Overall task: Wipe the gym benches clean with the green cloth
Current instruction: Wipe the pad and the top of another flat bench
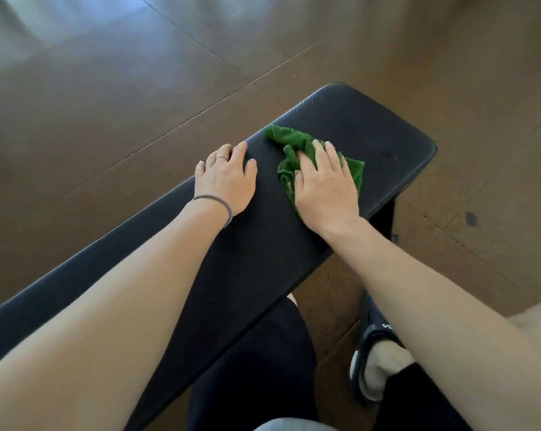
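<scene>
One long black padded gym bench (263, 244) fills the middle of my view, its long axis running from near left to far right over the brown tiled floor (107, 88). Its rounded far-right end lies just past my hands, with a bare stretch of pad between. Below it, near right, my foot sits in a dark slide sandal (371, 346).

Next in size, my left hand (225, 178) rests flat near the far-left edge of the pad, fingers loosely spread, holding nothing; it looks like a brace. My right hand (325, 185) lies palm down, fingers spread, pressing the crumpled green cloth (291, 144) against the bench top.

Most of the cloth shows beyond and to the left of my right fingers, one corner poking out to the right. That hand is the one on the cloth, so I judge the coming stroke belongs to it, along the bench's length, either out to the unwiped-looking end or back towards me.

Smallest, a thin ring (221, 157) and a grey wrist band (214, 203) mark my left hand.
</scene>
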The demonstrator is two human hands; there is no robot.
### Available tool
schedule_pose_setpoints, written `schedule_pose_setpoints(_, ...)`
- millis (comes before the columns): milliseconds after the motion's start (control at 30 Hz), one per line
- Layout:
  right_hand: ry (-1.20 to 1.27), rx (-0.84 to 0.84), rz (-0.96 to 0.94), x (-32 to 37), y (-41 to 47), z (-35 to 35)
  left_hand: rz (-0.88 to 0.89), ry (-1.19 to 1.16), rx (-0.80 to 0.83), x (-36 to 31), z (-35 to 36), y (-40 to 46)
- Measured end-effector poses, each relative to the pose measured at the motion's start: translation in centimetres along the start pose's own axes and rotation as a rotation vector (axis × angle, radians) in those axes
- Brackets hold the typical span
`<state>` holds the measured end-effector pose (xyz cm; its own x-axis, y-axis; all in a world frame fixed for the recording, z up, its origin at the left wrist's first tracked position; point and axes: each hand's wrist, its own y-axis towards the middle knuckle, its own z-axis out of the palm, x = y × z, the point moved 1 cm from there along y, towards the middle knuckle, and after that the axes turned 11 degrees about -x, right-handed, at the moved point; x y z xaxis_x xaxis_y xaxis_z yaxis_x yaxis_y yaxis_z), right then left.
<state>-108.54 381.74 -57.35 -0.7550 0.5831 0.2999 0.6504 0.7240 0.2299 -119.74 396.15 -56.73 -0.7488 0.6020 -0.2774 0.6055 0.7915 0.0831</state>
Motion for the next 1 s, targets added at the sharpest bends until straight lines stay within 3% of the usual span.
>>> schedule_pose_setpoints(100,0.012,-0.06,-0.082,1.2,-5.3,-0.5,-0.059,0.096,-0.028,-1.6,1.0,0.3)
schedule_pose_setpoints(233,0.031,0.015,-0.224,-1.2,-8.2,-1.8,-0.15,0.119,0.005,-3.3,1.4,0.9)
schedule_pose_setpoints(400,-0.015,-0.001,-0.016,-4.2,0.2,-1.1,-0.154,0.156,-0.012,-3.2,2.1,0.8)
schedule_pose_setpoints(500,-0.054,-0.065,0.087,-3.2,0.4,-0.2,-0.139,0.175,-0.057,-3.1,2.5,0.5)
schedule_pose_setpoints(600,-0.018,-0.101,0.013,-0.9,-5.1,-0.9,-0.137,0.174,-0.071,-3.3,2.5,0.4)
schedule_pose_setpoints(700,0.027,-0.024,-0.111,-1.3,-8.1,-1.6,-0.141,0.189,-0.091,-3.3,2.5,0.5)
schedule_pose_setpoints(800,0.038,-0.027,-0.139,-2.6,-4.7,-1.0,-0.13,0.199,-0.097,-3.2,2.7,0.5)
schedule_pose_setpoints(933,-0.032,-0.028,0.038,-2.4,2.3,0.2,-0.13,0.192,-0.103,-2.9,3.0,0.4)
schedule_pose_setpoints(1000,-0.026,-0.049,0.01,-1.3,1.9,0.7,-0.124,0.197,-0.115,-3.0,3.1,0.3)
